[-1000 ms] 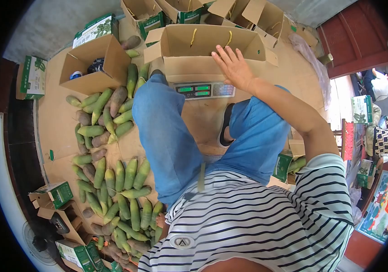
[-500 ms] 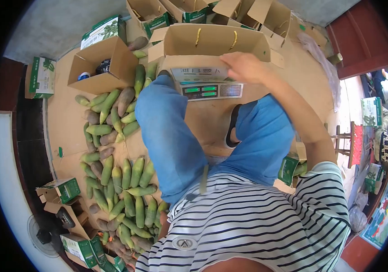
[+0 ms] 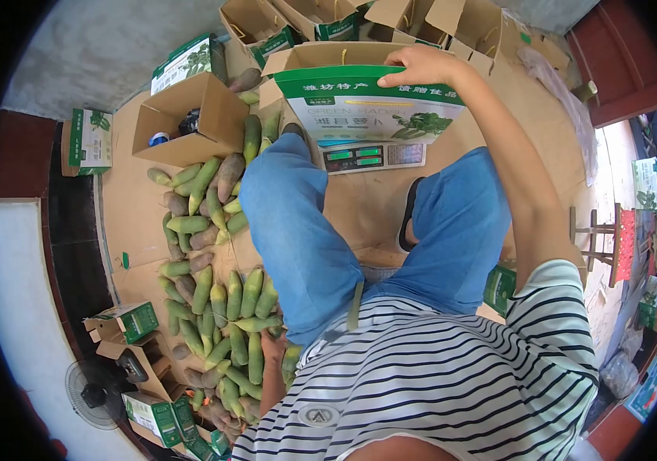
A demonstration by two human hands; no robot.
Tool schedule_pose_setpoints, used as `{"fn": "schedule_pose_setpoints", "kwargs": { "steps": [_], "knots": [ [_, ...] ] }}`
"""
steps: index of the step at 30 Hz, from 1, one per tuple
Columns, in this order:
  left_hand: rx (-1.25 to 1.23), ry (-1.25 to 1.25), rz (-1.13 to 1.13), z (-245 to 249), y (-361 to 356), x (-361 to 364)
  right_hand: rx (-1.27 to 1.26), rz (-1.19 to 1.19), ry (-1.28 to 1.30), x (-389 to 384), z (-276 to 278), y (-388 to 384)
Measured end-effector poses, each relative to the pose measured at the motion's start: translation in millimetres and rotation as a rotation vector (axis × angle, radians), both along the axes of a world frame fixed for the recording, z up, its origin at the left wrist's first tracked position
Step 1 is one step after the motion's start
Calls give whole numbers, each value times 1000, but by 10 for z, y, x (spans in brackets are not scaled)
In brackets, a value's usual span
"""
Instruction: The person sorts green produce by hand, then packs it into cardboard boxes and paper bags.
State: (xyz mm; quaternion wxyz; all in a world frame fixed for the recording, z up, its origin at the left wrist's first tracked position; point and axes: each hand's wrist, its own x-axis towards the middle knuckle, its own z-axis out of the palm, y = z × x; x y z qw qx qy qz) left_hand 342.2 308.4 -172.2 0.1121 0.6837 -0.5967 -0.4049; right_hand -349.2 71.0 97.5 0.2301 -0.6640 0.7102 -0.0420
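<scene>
A white and green radish carton [image 3: 378, 115] stands upright on a digital scale [image 3: 374, 157] in front of my feet. My right hand [image 3: 420, 65] is closed over the top of its front panel, thumb on the printed outside and fingers over the rim. Low on the left, my left hand [image 3: 272, 344] reaches down among green radishes [image 3: 238, 346] beside my thigh. Its fingers are mostly hidden, so I cannot make out whether it grips one. The scale's display glows green, and the carton's base covers its back part.
An open brown box [image 3: 190, 123] holding dark items stands left of the scale. Several open cartons [image 3: 328, 23] line the back wall. More radishes [image 3: 198, 184] spread along the left. A fan [image 3: 94, 393] stands lower left, a red-topped stool [image 3: 622, 244] to the right.
The carton's front flap has come up, showing its green band and printed face. My right hand has shifted up with it and now holds the edge. My left hand has come into sight by the radishes.
</scene>
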Motion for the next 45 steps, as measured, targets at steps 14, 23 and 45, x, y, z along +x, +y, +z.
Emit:
{"fn": "schedule_pose_setpoints", "kwargs": {
  "steps": [14, 23, 45],
  "knots": [
    [-674, 282, 138, 2046, -2021, -1509, -51, 122, 106, 328, -182, 618],
    [-885, 779, -64, 3213, -2677, -3379, -109, 144, 89, 342, -419, 646],
    [-656, -56, -805, 2334, -3205, -4985, 50, 93, 37, 357, -290, 576]
  ]
}}
